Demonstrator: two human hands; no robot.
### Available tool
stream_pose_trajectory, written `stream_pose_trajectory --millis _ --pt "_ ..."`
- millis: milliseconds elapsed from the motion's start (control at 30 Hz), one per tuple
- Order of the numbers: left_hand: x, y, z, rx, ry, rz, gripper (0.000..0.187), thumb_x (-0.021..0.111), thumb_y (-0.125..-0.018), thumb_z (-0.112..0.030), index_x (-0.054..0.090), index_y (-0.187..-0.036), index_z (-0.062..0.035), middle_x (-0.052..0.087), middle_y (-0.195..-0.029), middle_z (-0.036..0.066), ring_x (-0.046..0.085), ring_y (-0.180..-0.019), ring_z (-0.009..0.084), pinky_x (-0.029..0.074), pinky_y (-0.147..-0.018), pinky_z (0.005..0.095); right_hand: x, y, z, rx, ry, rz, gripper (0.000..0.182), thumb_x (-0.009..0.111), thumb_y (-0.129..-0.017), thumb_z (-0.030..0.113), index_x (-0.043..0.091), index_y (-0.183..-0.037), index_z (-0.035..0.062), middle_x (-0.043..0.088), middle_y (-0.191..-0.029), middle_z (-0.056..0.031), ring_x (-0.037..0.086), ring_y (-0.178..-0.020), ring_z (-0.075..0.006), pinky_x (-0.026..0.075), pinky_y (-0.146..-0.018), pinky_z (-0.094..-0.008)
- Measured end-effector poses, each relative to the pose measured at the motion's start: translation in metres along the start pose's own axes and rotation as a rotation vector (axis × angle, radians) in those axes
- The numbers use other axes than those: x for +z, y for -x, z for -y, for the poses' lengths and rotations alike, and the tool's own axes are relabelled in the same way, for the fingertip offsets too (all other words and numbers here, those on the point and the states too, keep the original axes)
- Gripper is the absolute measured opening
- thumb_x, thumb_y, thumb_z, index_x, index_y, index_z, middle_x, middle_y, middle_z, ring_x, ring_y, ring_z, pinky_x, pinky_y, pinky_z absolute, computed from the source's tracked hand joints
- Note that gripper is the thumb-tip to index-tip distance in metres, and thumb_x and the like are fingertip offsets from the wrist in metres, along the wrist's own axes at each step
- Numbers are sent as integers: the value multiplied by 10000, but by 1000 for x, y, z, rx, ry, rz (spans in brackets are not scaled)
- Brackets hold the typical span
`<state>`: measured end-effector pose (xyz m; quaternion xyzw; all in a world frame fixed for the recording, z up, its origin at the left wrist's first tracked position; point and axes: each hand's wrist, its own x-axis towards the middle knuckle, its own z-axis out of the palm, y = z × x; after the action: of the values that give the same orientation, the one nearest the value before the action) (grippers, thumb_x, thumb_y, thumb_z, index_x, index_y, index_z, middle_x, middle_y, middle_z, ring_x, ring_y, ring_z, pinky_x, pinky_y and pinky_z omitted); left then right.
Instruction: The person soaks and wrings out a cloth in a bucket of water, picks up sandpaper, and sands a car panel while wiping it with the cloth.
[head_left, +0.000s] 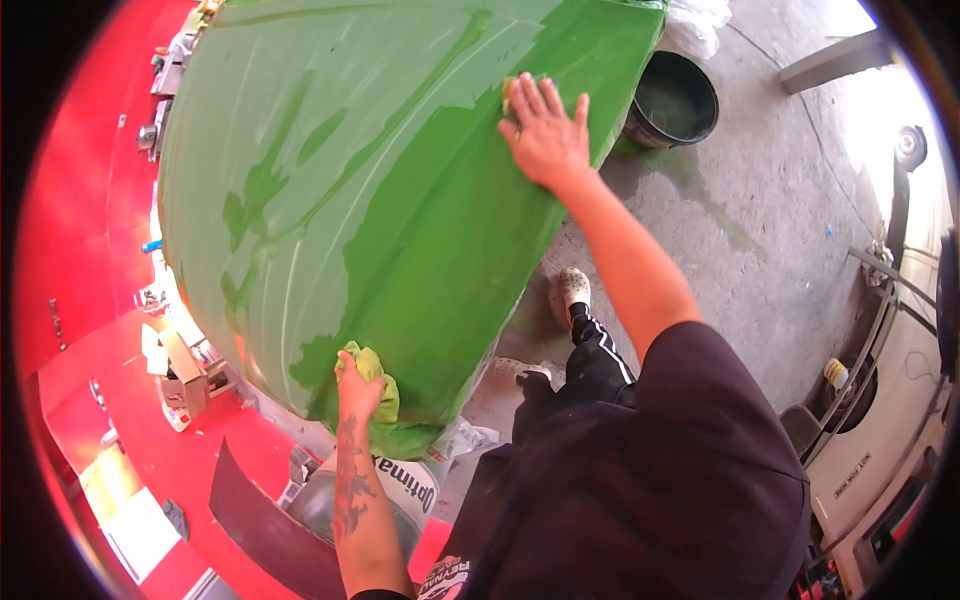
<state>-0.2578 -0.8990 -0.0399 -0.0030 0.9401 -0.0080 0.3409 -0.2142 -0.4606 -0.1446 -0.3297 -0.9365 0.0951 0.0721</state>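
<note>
A large green panel (430, 220) fills the middle of the view, wet and darker green along its near side, paler and streaked on the far side. On its upper right part my right hand (548, 135) lies flat with fingers spread. A small yellowish edge (508, 97) of something shows beside those fingertips; the rest is hidden under the hand. At the panel's lower end, my left hand (358, 388) grips a crumpled yellow-green cloth (382, 392), which rests against the green surface.
A black bucket (677, 98) of liquid stands on the wet concrete floor (740, 190) beside the panel. Below the panel's lower end is a container lettered "Optimax" (405, 485). Cardboard boxes (185, 365) sit at left on the red surface. A metal frame (865, 350) stands at right.
</note>
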Motion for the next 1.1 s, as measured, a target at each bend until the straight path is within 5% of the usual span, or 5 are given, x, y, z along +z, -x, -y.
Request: stream_pose_trajectory --millis 300,367,467,767,1100 --pt "-5 1 -3 -17 -14 11 987 665 -713 -155 74 -1492 -25 294 -1408 384 294 -1366 406 311 -1093 368 -2 -122 -108 236 32 -47 652 295 -964 531 193 -1504 179 174 -1571 20 177 -1442 -223 107 -1111 -637" --pt "-3 3 -4 -27 -21 25 986 665 -712 -155 76 -1491 -23 295 -1403 391 301 -1361 411 313 -1091 370 -5 -123 -101 302 -126 -224 543 391 -935 399 421 -1382 91 365 -1483 -63 242 -1410 -223 185 -1137 -510" --pt "-8 -1 0 -18 -25 16 985 666 -710 -154 80 -1489 -16 298 -1395 398 331 -1338 428 316 -1089 375 10 -112 -91 263 -9 -151 654 313 -959 534 207 -1500 181 187 -1568 15 185 -1440 -229 115 -1104 -644" --pt "-6 -8 17 27 -44 27 1030 688 -692 -170 58 -1493 -22 261 -1417 398 310 -1358 415 317 -1088 368 2 -114 -133 199 16 -95 671 322 -952 556 226 -1494 172 183 -1569 10 174 -1443 -237 136 -1101 -641" --pt "-10 -11 11 -1 -29 102 1057 682 -694 -189 14 -1501 -51 186 -1448 400 276 -1382 399 290 -1101 354 -12 34 57 -18 -99 69 668 393 -954 423 182 -1494 93 176 -1564 -75 165 -1438 -275 138 -1113 -622"
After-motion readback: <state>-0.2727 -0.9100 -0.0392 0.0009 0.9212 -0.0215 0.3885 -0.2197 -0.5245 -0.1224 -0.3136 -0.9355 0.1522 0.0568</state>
